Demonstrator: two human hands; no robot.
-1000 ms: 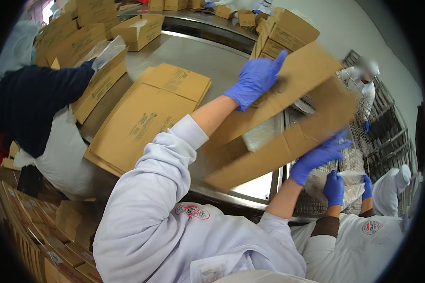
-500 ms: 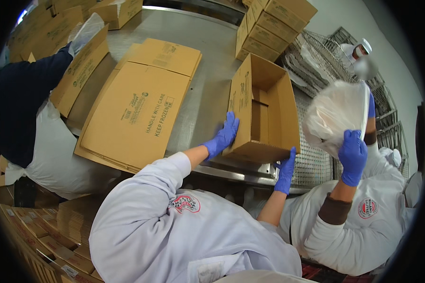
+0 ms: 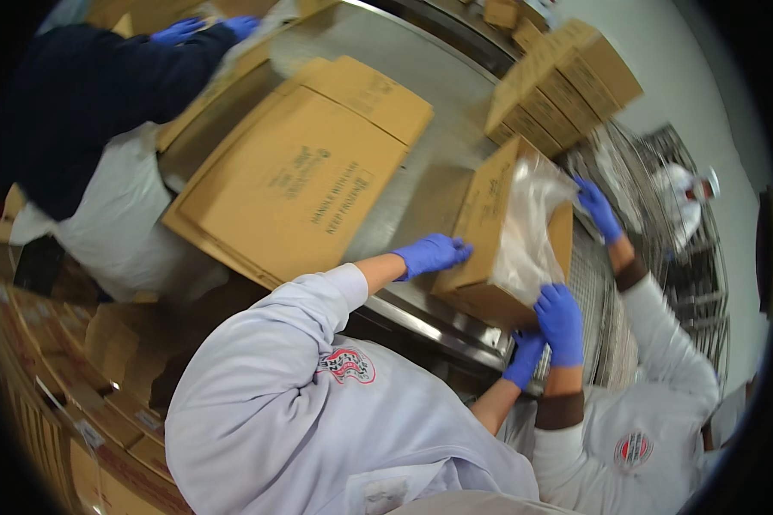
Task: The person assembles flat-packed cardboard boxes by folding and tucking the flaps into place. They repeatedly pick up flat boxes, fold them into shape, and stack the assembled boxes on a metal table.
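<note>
An open cardboard box [image 3: 471, 232] stands at the table's near edge, its mouth covered by a clear plastic bag [image 3: 528, 225]. My left hand [image 3: 434, 256] rests against the box's left side, fingers stretched out. At the lower near corner of the box, my right hand [image 3: 524, 359] holds it from below, its fingers partly hidden. A co-worker's gloved hand [image 3: 560, 324] grips the near end of the bag, close above my right hand. The co-worker's other hand [image 3: 598, 209] is at the bag's far right edge.
Flattened cardboard boxes [image 3: 296, 184] lie stacked on the steel table [image 3: 442, 112] to the left. Closed boxes [image 3: 567, 86] are piled at the far right, beside wire racks [image 3: 661, 223]. Another person in a dark sleeve [image 3: 120, 94] works at the far left.
The co-worker has brought the bag left and down from mid-air into the box's opening. My hands stay at the box. At the left, the other person's hands have come into view.
</note>
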